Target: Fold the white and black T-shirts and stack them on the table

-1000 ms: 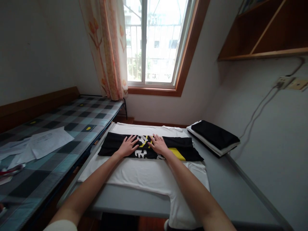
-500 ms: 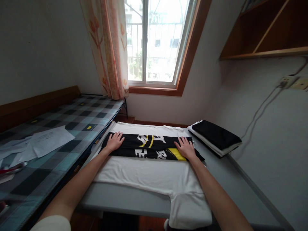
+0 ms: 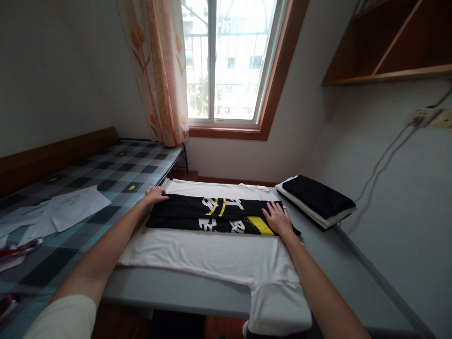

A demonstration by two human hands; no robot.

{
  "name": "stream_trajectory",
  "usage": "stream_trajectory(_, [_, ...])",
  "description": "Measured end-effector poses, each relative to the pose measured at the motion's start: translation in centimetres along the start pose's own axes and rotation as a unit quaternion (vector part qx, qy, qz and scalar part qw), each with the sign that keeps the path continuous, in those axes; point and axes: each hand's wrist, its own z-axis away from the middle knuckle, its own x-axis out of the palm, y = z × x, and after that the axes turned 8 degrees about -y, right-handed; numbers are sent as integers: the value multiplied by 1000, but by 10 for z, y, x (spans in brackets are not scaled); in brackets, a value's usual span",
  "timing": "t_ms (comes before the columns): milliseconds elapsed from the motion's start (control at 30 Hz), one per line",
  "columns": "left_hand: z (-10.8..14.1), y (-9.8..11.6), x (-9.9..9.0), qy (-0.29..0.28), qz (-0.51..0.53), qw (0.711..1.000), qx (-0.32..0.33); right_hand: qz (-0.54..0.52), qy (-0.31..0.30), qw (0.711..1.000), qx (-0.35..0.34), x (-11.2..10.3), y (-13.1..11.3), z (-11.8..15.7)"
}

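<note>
A white T-shirt point(image 3: 212, 254) lies spread on the grey table, its near sleeve hanging over the front edge. Across it rests a black T-shirt point(image 3: 190, 212) folded into a long strip, with white lettering and a yellow patch. At the strip's far left corner is my left hand point(image 3: 155, 195), thumb and fingers closed about the black edge; part of the fingers is hard to see. My right hand point(image 3: 278, 218) lies flat on the strip's right end, fingers spread.
Folded black and white clothes point(image 3: 319, 200) are stacked at the table's point(image 3: 176, 289) back right. To the left stands a bed with a checked mattress point(image 3: 88, 165), papers point(image 3: 77, 205) on it. A wooden shelf point(image 3: 388, 77) hangs at upper right, beside a socket with cords point(image 3: 422, 117).
My left hand has slid left and slightly away from me, from flat on the black T-shirt to its left corner. My right hand has shifted slightly right, still on the cloth.
</note>
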Motion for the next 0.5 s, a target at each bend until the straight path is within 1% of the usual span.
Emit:
stream_trajectory(67, [1, -7, -4, -23, 104, 994, 26, -1, 1, 1000, -1, 0, 0, 0])
stream_trajectory(133, [5, -13, -5, -61, 193, 979, 38, -4, 4, 1000, -1, 0, 1, 0])
stream_trajectory(233, [13, -17, -3, -120, 262, 957, 29, -8, 9, 1000, -2, 1, 1, 0])
stream_trajectory(267, [16, -17, -2, -127, 267, 955, 25, -9, 11, 1000, -2, 1, 1, 0])
stream_trajectory(367, [22, -12, -1, -109, 249, 962, 14, -7, 18, 1000, -5, 2, 1, 1])
stream_trajectory(500, [29, -1, -12, -121, 202, 971, -47, -7, 26, 1000, -6, 2, 1, 1])
